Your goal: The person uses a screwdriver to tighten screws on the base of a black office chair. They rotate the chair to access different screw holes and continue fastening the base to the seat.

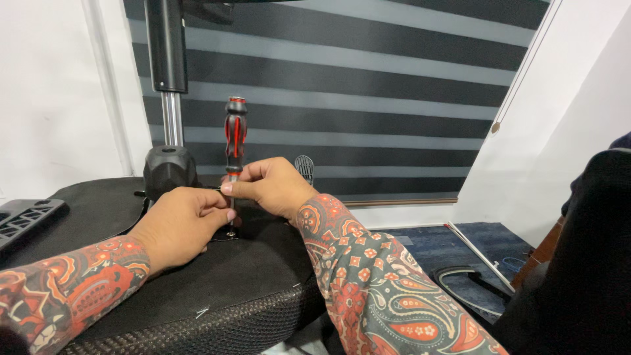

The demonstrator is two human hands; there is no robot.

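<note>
Head-camera view down at two hands working on the underside of an overturned black office chair seat [217,283]. No packages, labels or signs anywhere in view.

One screwdriver [234,141], red and black handle, standing upright with its tip on a small metal fitting [230,234] on the seat's black surface, roughly centre frame. Right hand [273,187] pinching the thin metal shaft just below the handle, thumb and fingertips closed on it. Left hand [181,223] resting on the seat just beside the tip, fingers curled in toward the fitting; touching the shaft or only the fitting, impossible to tell. Both forearms in sleeves patterned in red, orange and teal paisley.

One chair column [169,85] rising behind the left hand: black tube above, chrome section below, black knuckle-shaped base touching the seat. One black plastic part with cut-outs [29,217] at far left, cut off by the frame edge. One small ribbed black part [304,167] peeking out behind the right hand, mostly hidden.

Behind, one striped window blind [368,98] in dark and pale grey bands, one cord [522,72] hanging at its right, white walls either side. Dark blue carpet [434,243] at lower right with a thin white strip [476,253] and a curved black piece [470,283] lying on it. Large dark shape [582,263] filling the right edge, blurred and cropped, not identifiable.
</note>
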